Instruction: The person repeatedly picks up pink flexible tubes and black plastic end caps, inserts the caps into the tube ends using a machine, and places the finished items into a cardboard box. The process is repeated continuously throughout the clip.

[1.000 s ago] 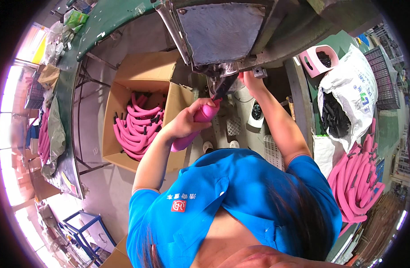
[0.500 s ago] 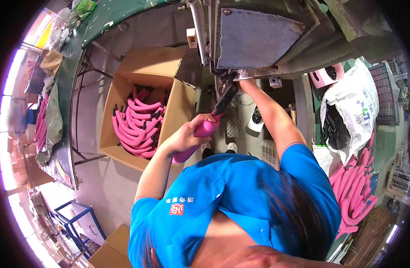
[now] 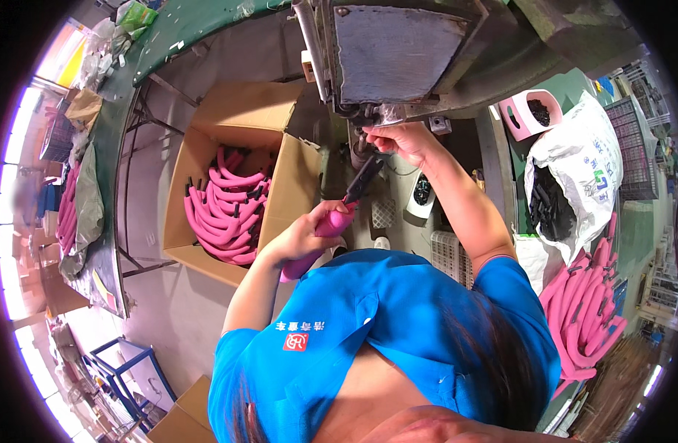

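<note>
My left hand (image 3: 309, 235) is wrapped round a thick pink foam-covered tube (image 3: 334, 223) that slants up from my chest. A flat black piece (image 3: 364, 179) sticks out of the tube's far end, just below the machine head (image 3: 365, 115) and apart from it. Right under that head is my right hand (image 3: 407, 142), its thumb and fingertips pinched together. Whatever they pinch is too small to make out.
The green machine body (image 3: 398, 52) overhangs the work. Left stands an open carton (image 3: 291, 177) of pink tubes; right, a white sack (image 3: 584, 151) of black parts, a pink-and-white container (image 3: 514, 122) and more pink tubes (image 3: 582, 317). Below is a white tray (image 3: 415, 210).
The black piece on the tube has come down and away from the machine head, with my left hand moving slightly nearer me. My right fingers, hidden before, now show under the head.
</note>
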A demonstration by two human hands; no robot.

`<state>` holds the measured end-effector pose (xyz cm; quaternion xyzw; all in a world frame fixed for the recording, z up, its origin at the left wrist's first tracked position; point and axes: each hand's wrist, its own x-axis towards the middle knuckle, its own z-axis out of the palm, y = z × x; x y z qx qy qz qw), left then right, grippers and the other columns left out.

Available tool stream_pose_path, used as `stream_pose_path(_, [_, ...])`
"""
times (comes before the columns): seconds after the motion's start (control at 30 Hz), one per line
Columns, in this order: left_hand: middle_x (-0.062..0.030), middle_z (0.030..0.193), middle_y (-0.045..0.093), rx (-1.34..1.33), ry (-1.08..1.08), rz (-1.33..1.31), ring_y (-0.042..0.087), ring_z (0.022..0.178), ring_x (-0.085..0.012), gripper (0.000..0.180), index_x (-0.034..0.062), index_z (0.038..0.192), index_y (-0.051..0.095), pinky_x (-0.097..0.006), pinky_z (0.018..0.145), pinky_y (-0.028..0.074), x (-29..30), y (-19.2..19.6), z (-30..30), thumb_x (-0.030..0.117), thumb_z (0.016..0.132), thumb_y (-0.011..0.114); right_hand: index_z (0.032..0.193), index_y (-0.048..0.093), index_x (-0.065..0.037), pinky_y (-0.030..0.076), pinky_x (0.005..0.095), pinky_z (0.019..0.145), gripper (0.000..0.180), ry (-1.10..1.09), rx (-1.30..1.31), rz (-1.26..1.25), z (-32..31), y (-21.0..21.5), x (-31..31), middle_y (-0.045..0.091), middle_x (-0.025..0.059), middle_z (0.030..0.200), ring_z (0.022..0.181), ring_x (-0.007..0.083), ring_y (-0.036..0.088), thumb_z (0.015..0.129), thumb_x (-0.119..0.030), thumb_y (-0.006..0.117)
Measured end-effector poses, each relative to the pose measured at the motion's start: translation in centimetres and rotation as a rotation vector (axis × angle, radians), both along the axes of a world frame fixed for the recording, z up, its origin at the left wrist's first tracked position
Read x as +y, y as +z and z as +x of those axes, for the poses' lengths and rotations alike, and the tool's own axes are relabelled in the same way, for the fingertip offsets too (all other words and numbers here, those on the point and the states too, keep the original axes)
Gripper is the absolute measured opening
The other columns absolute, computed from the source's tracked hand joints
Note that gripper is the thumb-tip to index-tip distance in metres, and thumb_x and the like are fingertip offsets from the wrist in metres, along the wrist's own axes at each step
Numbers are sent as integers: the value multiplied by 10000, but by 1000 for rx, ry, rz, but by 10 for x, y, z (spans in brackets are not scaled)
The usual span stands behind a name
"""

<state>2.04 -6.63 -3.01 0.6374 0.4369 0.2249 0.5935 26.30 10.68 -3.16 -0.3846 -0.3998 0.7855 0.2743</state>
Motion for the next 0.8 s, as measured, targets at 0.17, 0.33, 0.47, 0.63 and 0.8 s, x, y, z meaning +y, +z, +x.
stream_pose_path(0.17, [-82,1190,544,10,23,-19,511,1133,-199,572,100,1250,452,-318,992,377,-1,6,-1,94,749,728,750,634,-99,451,195,565,184,-65,-57,45,-13,9,-9,612,0,700,608,65,549,796,-238,747])
stream_pose_path(0.33, [-84,1195,540,-19,8,-24,504,1136,-192,568,103,1261,447,-319,987,379,7,6,-2,90,758,712,659,409,-176,242,207,439,397,-138,138,-19,8,-21,0,421,-76,625,489,22,306,947,-441,479])
stream_pose_path(0.47, [-89,1175,550,20,-72,78,515,1112,-191,557,102,1265,449,-321,970,388,37,19,6,93,767,698,769,549,-68,401,244,501,455,-115,-382,486,13,-22,-18,502,-18,678,530,71,494,935,-487,491])
stream_pose_path(0.63, [-78,1167,551,34,-112,227,520,1083,-185,497,102,1238,463,-316,959,387,89,26,16,59,788,669,1197,515,0,370,452,954,379,102,-1172,1119,3,-33,22,521,190,1177,1125,336,480,956,-284,445])
stream_pose_path(0.8, [-49,1212,509,-32,-71,228,485,1103,-165,536,122,1252,448,-295,963,380,101,28,7,9,778,671,1287,461,1,326,456,1028,429,-131,-801,993,-19,17,16,460,223,1334,1256,360,405,964,-277,421])
